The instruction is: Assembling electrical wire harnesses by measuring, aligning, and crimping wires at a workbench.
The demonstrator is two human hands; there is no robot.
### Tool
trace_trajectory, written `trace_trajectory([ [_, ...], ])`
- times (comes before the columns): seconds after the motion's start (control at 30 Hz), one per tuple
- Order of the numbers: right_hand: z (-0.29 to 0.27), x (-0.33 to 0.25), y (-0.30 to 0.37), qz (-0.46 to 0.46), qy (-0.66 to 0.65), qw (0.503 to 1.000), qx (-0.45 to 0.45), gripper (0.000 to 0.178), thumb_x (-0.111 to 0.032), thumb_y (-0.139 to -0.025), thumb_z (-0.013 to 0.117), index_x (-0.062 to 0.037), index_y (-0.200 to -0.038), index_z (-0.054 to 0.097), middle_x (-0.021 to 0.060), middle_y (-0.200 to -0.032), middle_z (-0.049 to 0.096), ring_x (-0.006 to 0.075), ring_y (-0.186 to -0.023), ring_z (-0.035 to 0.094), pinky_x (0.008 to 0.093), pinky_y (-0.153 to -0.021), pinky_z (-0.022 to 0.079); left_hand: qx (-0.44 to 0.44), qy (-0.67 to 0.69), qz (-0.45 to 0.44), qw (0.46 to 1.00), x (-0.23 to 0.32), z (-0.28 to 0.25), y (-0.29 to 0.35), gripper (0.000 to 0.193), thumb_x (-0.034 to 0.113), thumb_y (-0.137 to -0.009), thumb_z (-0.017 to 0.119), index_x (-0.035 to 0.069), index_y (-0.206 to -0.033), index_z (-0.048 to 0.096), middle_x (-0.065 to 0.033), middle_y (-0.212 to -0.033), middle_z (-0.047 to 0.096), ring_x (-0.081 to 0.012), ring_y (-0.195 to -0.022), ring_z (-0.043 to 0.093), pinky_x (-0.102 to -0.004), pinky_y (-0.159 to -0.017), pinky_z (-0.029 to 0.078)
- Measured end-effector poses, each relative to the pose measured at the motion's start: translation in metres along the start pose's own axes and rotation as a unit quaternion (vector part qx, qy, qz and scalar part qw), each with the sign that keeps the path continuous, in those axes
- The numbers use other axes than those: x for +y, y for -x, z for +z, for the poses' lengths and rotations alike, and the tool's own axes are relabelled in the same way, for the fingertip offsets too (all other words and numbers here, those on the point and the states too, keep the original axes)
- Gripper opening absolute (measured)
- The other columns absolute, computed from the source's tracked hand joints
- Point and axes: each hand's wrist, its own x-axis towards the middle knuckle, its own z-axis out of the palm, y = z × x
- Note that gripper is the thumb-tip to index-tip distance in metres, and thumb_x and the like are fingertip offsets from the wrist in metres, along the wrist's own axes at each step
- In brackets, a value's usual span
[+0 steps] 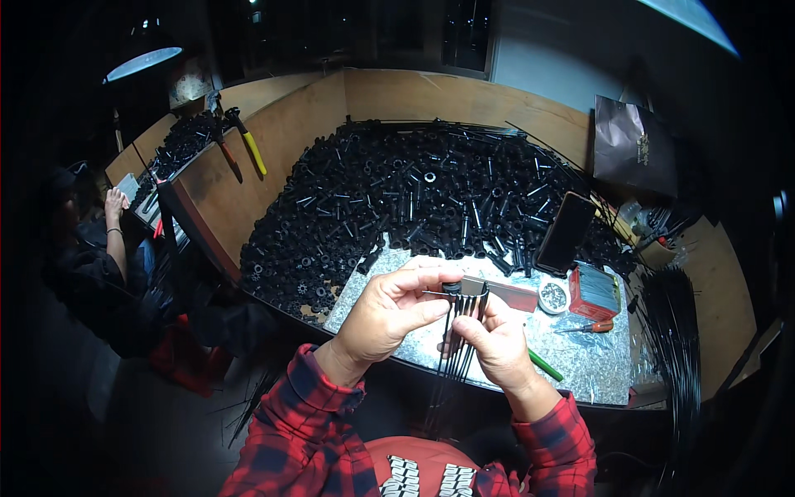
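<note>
Plaid sleeves (310, 414) nearest; pinches a black cap (451, 288) between narrowed fingers of the left hand (385, 315), above the table (580, 356), and grips thin black rods (455, 348) in the right hand (501, 348). Seems midway, with rods gathered and cap at their top ends; cannot tell whether joined. Leaves loose black parts (414, 190) piled beyond, likely unhandled, and another rod bundle (675, 331) at far right.

Red-and-navy plaid sleeves (298, 422), bare hands (377, 319)

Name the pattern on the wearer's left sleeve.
Left sleeve: red and dark plaid, in the head view.
</note>
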Motion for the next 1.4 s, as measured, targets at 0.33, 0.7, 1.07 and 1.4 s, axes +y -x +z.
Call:
trace_trajectory([
  [0.33, 0.0, 0.002, 0.003, -0.016, 0.073, 0.997, -0.034, 0.021, -0.01, -0.094, 0.054, 0.0003, -0.112, 0.051, 0.0071, -0.086, 0.062, 0.0154, -0.073, 0.065, 0.0298, -0.069, 0.054, 0.006, -0.049, 0.054, 0.997, -0.001, 0.005, 0.002, 0.023, -0.002, -0.091, 0.055, -0.002, -0.112, 0.062, -0.0069, -0.108, 0.06, -0.0132, -0.103, 0.056, -0.0283, -0.093, 0.044],
  [0.7, -0.006, 0.002, 0.001, -0.019, 0.02, 0.995, -0.091, 0.015, -0.016, -0.097, 0.053, -0.0008, -0.097, 0.054, 0.0033, -0.079, 0.06, 0.0107, -0.07, 0.059, 0.0256, -0.065, 0.051, -0.016, -0.021, 0.07, 0.997, -0.006, 0.006, 0.0, 0.021, -0.003, -0.09, 0.055, -0.002, -0.108, 0.065, -0.0109, -0.112, 0.062, -0.0189, -0.108, 0.057, -0.032, -0.097, 0.043],
  [1.07, -0.024, 0.002, -0.003, 0.046, -0.014, 0.971, -0.234, 0.043, -0.036, -0.09, 0.062, -0.0006, -0.113, 0.055, 0.0091, -0.087, 0.063, 0.0201, -0.078, 0.065, 0.0342, -0.071, 0.055, -0.104, 0.028, 0.052, 0.993, -0.005, 0.003, 0.003, 0.02, 0.004, -0.089, 0.062, 0.0, -0.108, 0.066, -0.0142, -0.113, 0.064, -0.0209, -0.106, 0.06, -0.0333, -0.096, 0.045],
  [1.4, -0.019, -0.004, -0.001, 0.068, -0.04, 0.948, -0.308, 0.027, -0.028, -0.091, 0.062, -0.0008, -0.096, 0.06, 0.0086, -0.087, 0.066, 0.0176, -0.078, 0.066, 0.0296, -0.071, 0.053, -0.226, 0.018, 0.026, 0.974, 0.006, 0.005, -0.012, 0.039, 0.015, -0.079, 0.076, -0.002, -0.112, 0.062, -0.019, -0.12, 0.057, -0.0207, -0.097, 0.061, -0.0337, -0.092, 0.047],
])
